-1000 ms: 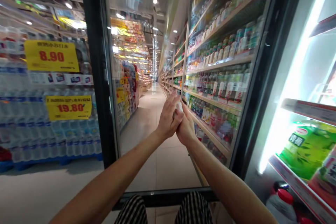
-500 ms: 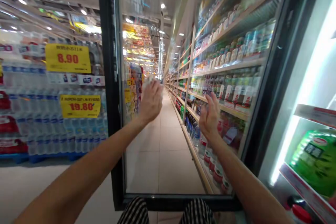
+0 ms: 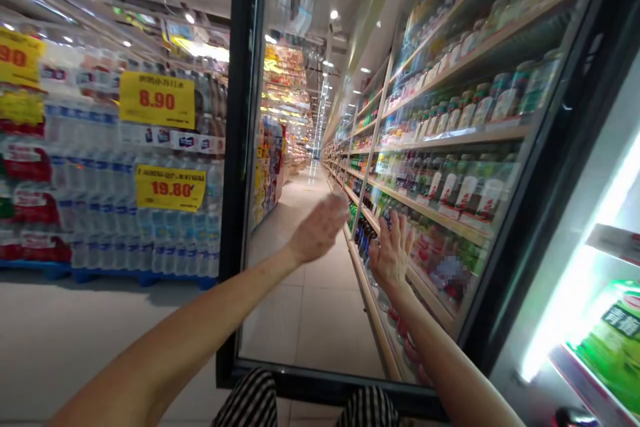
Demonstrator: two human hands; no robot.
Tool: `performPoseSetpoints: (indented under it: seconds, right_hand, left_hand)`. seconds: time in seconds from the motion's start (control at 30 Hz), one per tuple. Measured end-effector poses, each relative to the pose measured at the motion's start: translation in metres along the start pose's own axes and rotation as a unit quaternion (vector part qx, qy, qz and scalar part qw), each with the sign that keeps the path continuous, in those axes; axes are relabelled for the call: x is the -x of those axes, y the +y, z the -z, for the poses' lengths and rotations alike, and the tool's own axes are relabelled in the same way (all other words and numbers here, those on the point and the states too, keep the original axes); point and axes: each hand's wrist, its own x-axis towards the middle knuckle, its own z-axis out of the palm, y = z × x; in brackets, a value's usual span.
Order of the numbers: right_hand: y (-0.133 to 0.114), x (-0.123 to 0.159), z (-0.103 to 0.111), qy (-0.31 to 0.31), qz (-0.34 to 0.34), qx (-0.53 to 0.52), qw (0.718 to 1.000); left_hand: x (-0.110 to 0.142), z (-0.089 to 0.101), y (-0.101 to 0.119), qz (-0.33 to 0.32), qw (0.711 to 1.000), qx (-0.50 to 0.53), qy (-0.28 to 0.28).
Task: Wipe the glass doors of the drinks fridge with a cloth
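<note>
My left hand (image 3: 317, 232) is raised in front of the open glass fridge door (image 3: 234, 213), fingers stretched out toward the right and smeared by motion, with nothing seen in it. My right hand (image 3: 393, 252) is a short gap to its right, palm turned toward the left hand and fingers spread, holding nothing. The two hands do not touch. Both forearms reach up from the bottom of the view, above my striped trousers (image 3: 250, 407).
Through the glass runs a long aisle with shelves of bottled drinks (image 3: 450, 180) on the right. Stacked water bottles with yellow price tags, 8.90 (image 3: 157, 100) and 19.80 (image 3: 170, 188), stand at the left. The lit fridge interior holds a green package (image 3: 610, 340) at far right.
The hands were pressed together a second ago, then swung apart; now they have come closer again and sit lower. The view has shifted so the door frame sits further right.
</note>
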Motion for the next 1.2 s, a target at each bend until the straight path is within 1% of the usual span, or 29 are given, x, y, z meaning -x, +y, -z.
performPoseSetpoints:
  seconds: [0.07, 0.1, 0.13, 0.2, 0.23, 0.27, 0.3, 0.33, 0.4, 0.43, 0.47, 0.5, 0.57, 0.6, 0.63, 0.67, 0.7, 0.77, 0.8, 0.83, 0.87, 0.93, 0.97, 1.0, 1.03, 1.07, 1.13, 1.17, 1.2]
  right_hand:
    - [-0.002, 0.005, -0.001, -0.008, 0.009, 0.007, 1.0]
    - [-0.002, 0.007, -0.001, -0.013, 0.013, 0.011, 1.0]
    - [-0.001, 0.01, -0.001, -0.016, 0.017, 0.013, 1.0]
    - [-0.001, 0.016, 0.0, -0.021, 0.02, 0.011, 1.0]
    - [-0.001, 0.019, 0.001, -0.023, 0.019, 0.008, 1.0]
    - [-0.002, 0.022, 0.001, -0.026, 0.019, 0.002, 0.999]
    - [-0.004, 0.025, 0.001, -0.031, 0.022, -0.003, 0.999]
    - [-0.006, 0.028, 0.002, -0.038, 0.027, -0.007, 0.999]
    - [-0.008, 0.033, 0.002, -0.052, 0.04, -0.009, 0.998]
    - [-0.007, 0.035, 0.002, -0.055, 0.045, -0.007, 0.997]
    - [-0.006, 0.037, 0.003, -0.055, 0.047, -0.005, 0.997]
    - [-0.004, 0.039, 0.004, -0.055, 0.045, -0.002, 0.997]
    - [-0.001, 0.042, 0.005, -0.05, 0.035, -0.002, 0.998]
    - [-0.001, 0.043, 0.006, -0.049, 0.033, -0.004, 0.998]
    - [-0.001, 0.045, 0.006, -0.05, 0.036, -0.008, 0.998]
    - [-0.002, 0.046, 0.007, -0.054, 0.043, -0.013, 0.998]
    - [-0.003, 0.046, 0.007, -0.061, 0.054, -0.019, 0.997]
    - [-0.006, 0.047, 0.008, -0.076, 0.073, -0.03, 0.994]
    - [-0.006, 0.047, 0.008, -0.083, 0.075, -0.032, 0.993]
    - [-0.006, 0.047, 0.009, -0.088, 0.071, -0.032, 0.993]
    - [-0.004, 0.047, 0.009, -0.092, 0.063, -0.03, 0.993]
    - [-0.001, 0.046, 0.01, -0.094, 0.047, -0.021, 0.994]
    - [0.0, 0.046, 0.011, -0.095, 0.043, -0.018, 0.994]
    - [0.001, 0.046, 0.011, -0.096, 0.041, -0.017, 0.994]
    - [0.001, 0.046, 0.012, -0.098, 0.043, -0.02, 0.994]
    - [0.001, 0.047, 0.013, -0.103, 0.047, -0.025, 0.993]
    - [0.001, 0.048, 0.015, -0.117, 0.055, -0.038, 0.991]
    - [0.001, 0.049, 0.015, -0.121, 0.055, -0.043, 0.99]
    - [0.002, 0.05, 0.016, -0.121, 0.052, -0.045, 0.99]
  left_hand:
    - [0.009, -0.001, 0.009, -0.191, 0.977, 0.042, -0.089]
    - [0.012, 0.0, 0.008, -0.222, 0.969, 0.051, -0.1]
    - [0.014, 0.003, 0.004, -0.202, 0.974, 0.05, -0.087]
    - [0.016, 0.007, -0.006, -0.041, 0.999, 0.015, 0.002]
    - [0.018, 0.009, -0.009, 0.041, 0.998, -0.003, 0.049]
    - [0.022, 0.011, -0.008, 0.088, 0.993, -0.009, 0.076]
    - [0.026, 0.012, -0.005, 0.056, 0.996, 0.007, 0.066]
    - [0.032, 0.012, -0.001, -0.022, 0.999, 0.038, 0.02]
    - [0.041, 0.013, 0.006, -0.182, 0.976, 0.092, -0.079]
    - [0.043, 0.013, 0.005, -0.206, 0.969, 0.099, -0.099]
    - [0.043, 0.013, 0.002, -0.199, 0.97, 0.097, -0.103]
    - [0.041, 0.014, -0.003, -0.152, 0.981, 0.085, -0.086]
    - [0.035, 0.014, -0.013, 0.007, 0.999, 0.041, -0.011]
    - [0.033, 0.014, -0.015, 0.065, 0.997, 0.023, 0.022]
    - [0.033, 0.013, -0.014, 0.077, 0.996, 0.018, 0.033]
    - [0.034, 0.013, -0.01, 0.053, 0.998, 0.024, 0.029]
    - [0.036, 0.012, -0.006, -0.012, 0.999, 0.041, 0.004]
    - [0.04, 0.012, 0.0, -0.169, 0.979, 0.08, -0.076]
    - [0.04, 0.012, -0.001, -0.202, 0.971, 0.085, -0.101]
    - [0.038, 0.012, -0.004, -0.188, 0.973, 0.078, -0.109]
    - [0.035, 0.011, -0.009, -0.132, 0.985, 0.062, -0.097]
    - [0.027, 0.006, -0.017, 0.034, 0.999, 0.037, -0.003]
    - [0.024, 0.003, -0.017, 0.083, 0.995, 0.036, 0.033]
    - [0.022, 0.0, -0.014, 0.088, 0.994, 0.045, 0.042]
    - [0.022, -0.003, -0.009, 0.047, 0.997, 0.063, 0.02]
    - [0.023, -0.004, -0.003, -0.029, 0.996, 0.085, -0.021]
    - [0.022, -0.005, 0.004, -0.185, 0.971, 0.11, -0.101]
    - [0.019, -0.005, 0.004, -0.22, 0.963, 0.105, -0.115]
    - [0.014, -0.005, 0.0, -0.214, 0.968, 0.089, -0.099]
